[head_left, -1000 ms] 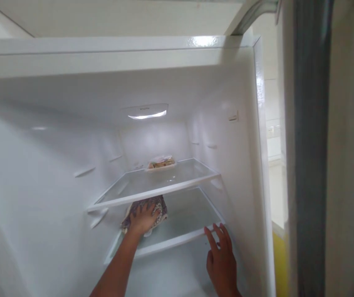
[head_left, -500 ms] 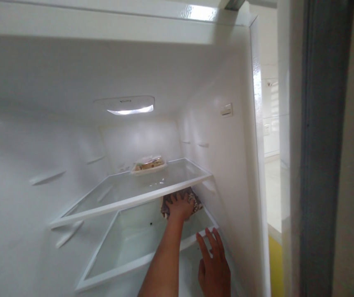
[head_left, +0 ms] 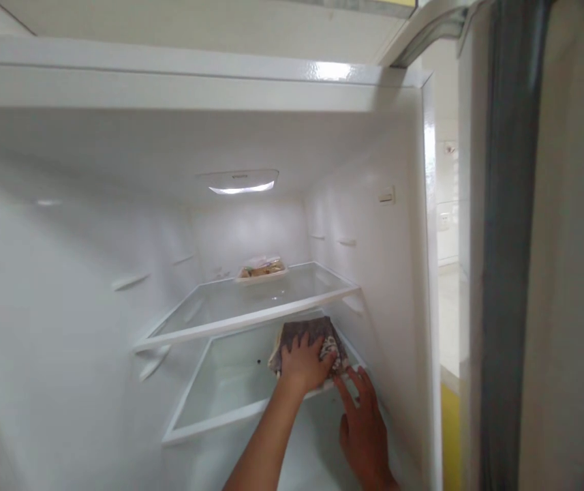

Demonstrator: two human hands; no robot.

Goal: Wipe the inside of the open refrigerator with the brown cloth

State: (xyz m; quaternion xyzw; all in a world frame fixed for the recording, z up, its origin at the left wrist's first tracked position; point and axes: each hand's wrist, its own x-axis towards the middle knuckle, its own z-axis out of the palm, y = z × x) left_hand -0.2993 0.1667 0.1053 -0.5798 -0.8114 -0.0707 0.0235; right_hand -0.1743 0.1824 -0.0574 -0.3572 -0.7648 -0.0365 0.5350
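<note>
I am looking into an open white fridge. My left hand point(head_left: 302, 363) presses down on a dark patterned cloth point(head_left: 313, 331), fingers curled over it. The cloth lies at the front right corner of the lower glass shelf point(head_left: 210, 421). My right hand point(head_left: 362, 424) is just right of it, fingers stretched out, with the fingertips touching the shelf's white front rim beside the cloth. Nothing is in my right hand.
An upper glass shelf point(head_left: 251, 317) sits just above the cloth. A small tray of wrapped food point(head_left: 262, 271) rests at its back. The interior light point(head_left: 241, 185) is on. The fridge's right wall point(head_left: 388, 273) is close; the grey door seal point(head_left: 506, 273) stands further right.
My left hand has slid the cloth from the shelf's left-middle to the back right, then forward to the front right corner. My right hand stayed at the shelf's front rim.
</note>
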